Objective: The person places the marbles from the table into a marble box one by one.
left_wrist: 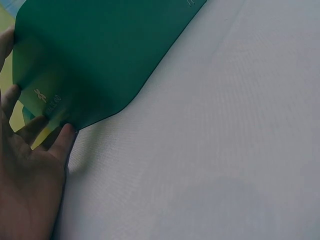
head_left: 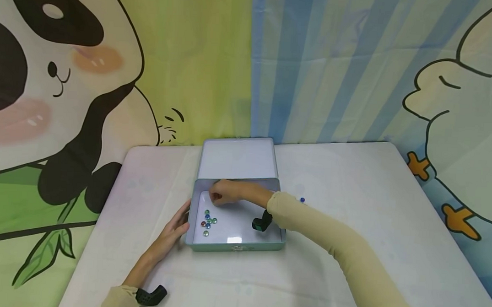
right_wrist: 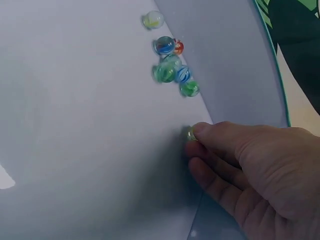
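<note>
A shallow metal box (head_left: 243, 247), green outside and pale inside, lies on the table with its lid (head_left: 237, 158) tipped back. My right hand (head_left: 225, 191) reaches inside toward the far left corner. In the right wrist view, that hand (right_wrist: 260, 170) pinches a clear yellowish marble (right_wrist: 191, 134) between thumb and fingers, by the box floor. Several glass marbles sit near the left wall, among them a green-swirled marble (right_wrist: 190, 89), a red marble (right_wrist: 179, 47) and a clear marble (right_wrist: 153, 19). Against the box's outer left side rests my left hand (head_left: 171, 232), its fingers extended; the green side (left_wrist: 100, 55) fills the left wrist view's top.
A dark blue marble (head_left: 302, 200) lies on the white tablecloth (head_left: 352, 185), right of the box, partly beside my right sleeve. Behind the table hangs a cartoon-printed curtain (head_left: 200, 78). Dark wrist devices are worn on both arms.
</note>
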A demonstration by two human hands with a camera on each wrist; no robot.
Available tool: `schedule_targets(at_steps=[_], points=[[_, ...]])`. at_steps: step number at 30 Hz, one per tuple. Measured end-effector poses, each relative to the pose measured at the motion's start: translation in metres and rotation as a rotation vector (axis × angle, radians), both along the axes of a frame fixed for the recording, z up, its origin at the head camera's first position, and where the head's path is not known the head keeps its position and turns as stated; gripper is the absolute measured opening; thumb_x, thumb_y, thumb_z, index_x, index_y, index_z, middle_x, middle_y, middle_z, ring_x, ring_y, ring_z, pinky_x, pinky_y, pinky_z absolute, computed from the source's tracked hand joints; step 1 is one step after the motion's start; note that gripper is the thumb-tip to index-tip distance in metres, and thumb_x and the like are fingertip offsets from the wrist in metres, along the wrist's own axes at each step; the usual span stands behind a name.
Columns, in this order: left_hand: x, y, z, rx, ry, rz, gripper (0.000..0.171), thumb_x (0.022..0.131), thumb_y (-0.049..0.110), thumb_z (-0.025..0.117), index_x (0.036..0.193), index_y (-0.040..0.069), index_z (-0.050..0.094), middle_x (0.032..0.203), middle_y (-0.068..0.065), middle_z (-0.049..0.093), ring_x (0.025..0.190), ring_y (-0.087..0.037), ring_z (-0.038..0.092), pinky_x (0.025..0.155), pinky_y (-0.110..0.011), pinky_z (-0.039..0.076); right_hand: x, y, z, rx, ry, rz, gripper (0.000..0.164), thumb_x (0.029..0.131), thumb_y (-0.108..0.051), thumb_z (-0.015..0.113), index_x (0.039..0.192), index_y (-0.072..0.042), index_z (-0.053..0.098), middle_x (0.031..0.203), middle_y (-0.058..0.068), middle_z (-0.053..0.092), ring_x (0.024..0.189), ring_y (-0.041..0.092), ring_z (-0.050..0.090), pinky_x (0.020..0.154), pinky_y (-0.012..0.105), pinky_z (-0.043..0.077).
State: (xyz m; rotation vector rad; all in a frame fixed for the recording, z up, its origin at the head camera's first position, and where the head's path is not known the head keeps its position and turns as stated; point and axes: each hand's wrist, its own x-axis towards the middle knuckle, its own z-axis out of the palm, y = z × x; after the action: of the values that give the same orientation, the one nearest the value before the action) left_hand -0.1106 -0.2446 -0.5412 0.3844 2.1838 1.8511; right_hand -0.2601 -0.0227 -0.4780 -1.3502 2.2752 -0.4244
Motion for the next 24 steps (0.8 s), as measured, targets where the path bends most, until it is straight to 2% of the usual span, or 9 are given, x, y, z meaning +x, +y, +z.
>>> schedule_targets(at_steps=[15, 16, 17, 22, 23, 24], points=[[-0.0010, 0.0005, 0.0009, -0.004, -0.006, 0.007, 0.063, 0.103, 0.011, 0.038, 0.157, 0.028, 0.011, 0.164, -0.015, 0.006, 0.149, -0.045, 0.005, 0.101, -0.005, 0.026, 0.0022, -0.0003, -0.0008, 0.012, -0.030, -0.043, 0.008, 0.092, -0.016, 0.066, 0.095, -0.009, 0.067, 0.088, -0.001, 0.065, 0.078, 0.005, 0.054, 0.071, 0.013, 0.043], [-0.0009, 0.0007, 0.0012, -0.008, -0.006, 0.009, 0.063, 0.103, 0.011, 0.038, 0.157, 0.028, 0.011, 0.164, -0.015, 0.006, 0.149, -0.046, 0.005, 0.107, -0.012, 0.027, 0.0023, -0.0003, -0.0007, 0.011, -0.029, -0.044, 0.008, 0.092, -0.016, 0.066, 0.094, -0.009, 0.067, 0.088, -0.001, 0.065, 0.078, 0.005, 0.054, 0.071, 0.013, 0.043], [-0.0009, 0.0007, 0.0010, -0.012, -0.004, 0.009, 0.063, 0.103, 0.011, 0.038, 0.157, 0.028, 0.011, 0.164, -0.015, 0.006, 0.149, -0.046, 0.006, 0.107, -0.012, 0.027, 0.0025, -0.0004, -0.0007, 0.011, -0.029, -0.046, 0.008, 0.092, -0.016, 0.066, 0.094, -0.009, 0.067, 0.088, 0.000, 0.066, 0.078, 0.005, 0.054, 0.071, 0.013, 0.043], [-0.0011, -0.0006, -0.0012, -0.025, -0.003, 0.005, 0.063, 0.103, 0.012, 0.038, 0.157, 0.028, 0.011, 0.164, -0.015, 0.006, 0.149, -0.046, 0.005, 0.107, -0.013, 0.027, 0.0051, 0.0010, -0.0002, 0.017, -0.029, -0.065, 0.019, 0.092, -0.019, 0.067, 0.107, -0.007, 0.065, 0.096, 0.003, 0.067, 0.083, 0.007, 0.056, 0.074, 0.015, 0.046], [-0.0012, -0.0013, -0.0020, -0.026, -0.003, 0.004, 0.063, 0.103, 0.012, 0.038, 0.157, 0.028, 0.011, 0.164, -0.014, 0.006, 0.149, -0.046, 0.005, 0.102, -0.007, 0.026, 0.0057, 0.0020, 0.0000, 0.018, -0.026, -0.067, 0.024, 0.092, -0.020, 0.067, 0.111, -0.006, 0.064, 0.098, 0.003, 0.067, 0.084, 0.007, 0.056, 0.075, 0.015, 0.046], [-0.0012, -0.0016, -0.0022, -0.030, -0.005, 0.007, 0.062, 0.103, 0.012, 0.038, 0.157, 0.028, 0.011, 0.165, -0.014, 0.006, 0.149, -0.046, 0.005, 0.102, -0.007, 0.026, 0.0061, 0.0035, 0.0007, 0.018, -0.024, -0.068, 0.027, 0.092, -0.021, 0.067, 0.114, -0.006, 0.063, 0.100, 0.004, 0.067, 0.085, 0.008, 0.057, 0.076, 0.016, 0.046]])
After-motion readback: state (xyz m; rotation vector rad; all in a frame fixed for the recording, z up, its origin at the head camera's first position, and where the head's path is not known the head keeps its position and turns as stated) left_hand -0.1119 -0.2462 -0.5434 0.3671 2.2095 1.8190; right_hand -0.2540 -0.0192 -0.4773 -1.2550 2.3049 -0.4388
